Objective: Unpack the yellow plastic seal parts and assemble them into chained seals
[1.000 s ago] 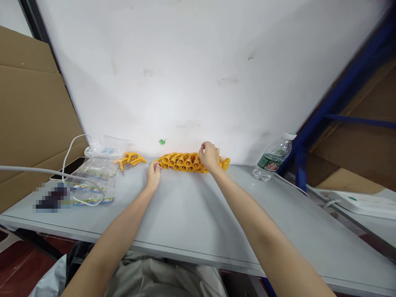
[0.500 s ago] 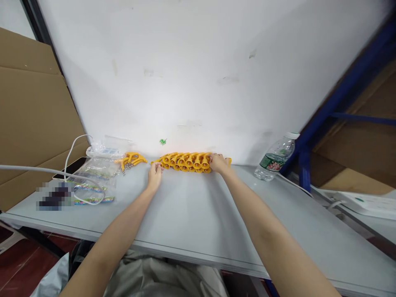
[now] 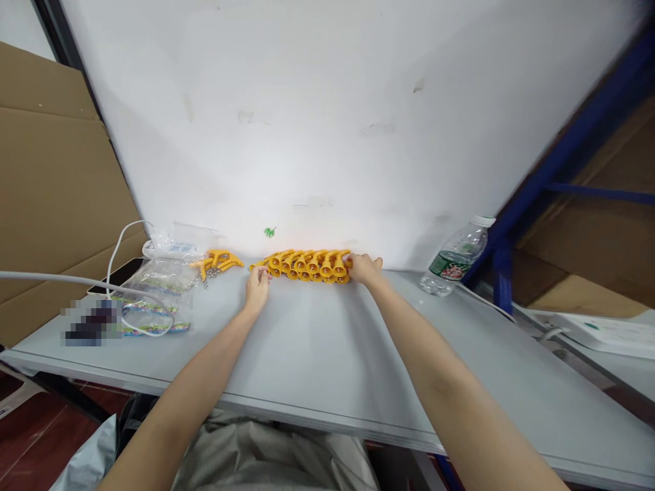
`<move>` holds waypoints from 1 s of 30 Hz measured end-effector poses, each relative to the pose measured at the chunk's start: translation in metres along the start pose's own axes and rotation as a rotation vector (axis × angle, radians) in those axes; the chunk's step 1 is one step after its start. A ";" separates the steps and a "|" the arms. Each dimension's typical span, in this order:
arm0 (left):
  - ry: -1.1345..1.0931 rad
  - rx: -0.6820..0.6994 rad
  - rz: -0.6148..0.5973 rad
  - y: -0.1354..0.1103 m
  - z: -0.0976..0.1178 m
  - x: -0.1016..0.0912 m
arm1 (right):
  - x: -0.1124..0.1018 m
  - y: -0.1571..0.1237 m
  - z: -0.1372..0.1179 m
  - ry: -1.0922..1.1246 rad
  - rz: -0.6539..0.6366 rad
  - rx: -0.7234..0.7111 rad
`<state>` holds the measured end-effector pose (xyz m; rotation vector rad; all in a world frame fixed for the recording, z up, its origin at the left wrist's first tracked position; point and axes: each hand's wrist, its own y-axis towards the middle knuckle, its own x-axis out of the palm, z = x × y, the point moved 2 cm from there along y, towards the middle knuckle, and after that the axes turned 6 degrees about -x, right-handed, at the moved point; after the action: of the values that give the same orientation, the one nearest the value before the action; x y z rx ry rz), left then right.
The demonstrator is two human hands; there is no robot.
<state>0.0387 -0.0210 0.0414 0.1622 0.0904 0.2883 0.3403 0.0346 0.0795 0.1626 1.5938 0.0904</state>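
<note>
A tight row of yellow plastic pieces (image 3: 307,265) lies at the far edge of the grey table (image 3: 317,354), against the white wall. My left hand (image 3: 257,286) touches the row's left end, fingers curled together on the outermost piece. At the row's right end my right hand (image 3: 364,267) presses against the last piece with its fingers bent. The row is held between the two hands.
A smaller heap of yellow pieces (image 3: 217,261) lies left of the row, beside clear plastic bags (image 3: 158,279), a white cable (image 3: 117,252) and a phone (image 3: 115,276). A water bottle (image 3: 453,257) stands at the right. Cardboard sits left, a blue rack right.
My right hand came down from on top of the row to its right end and pushed the pieces closer together. My left hand stayed at the left end.
</note>
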 end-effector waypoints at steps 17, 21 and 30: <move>-0.013 0.008 -0.012 0.001 -0.003 0.002 | -0.027 -0.069 -0.051 0.388 0.229 0.073; -0.003 0.006 -0.029 0.000 -0.003 0.002 | 0.004 -0.080 -0.057 0.397 0.107 -0.003; 0.155 0.178 -0.076 -0.001 -0.003 0.000 | 0.030 -0.078 -0.055 0.458 0.043 -0.111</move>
<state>0.0391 -0.0214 0.0386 0.3125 0.2757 0.2161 0.2814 -0.0354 0.0395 0.0926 2.0361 0.2637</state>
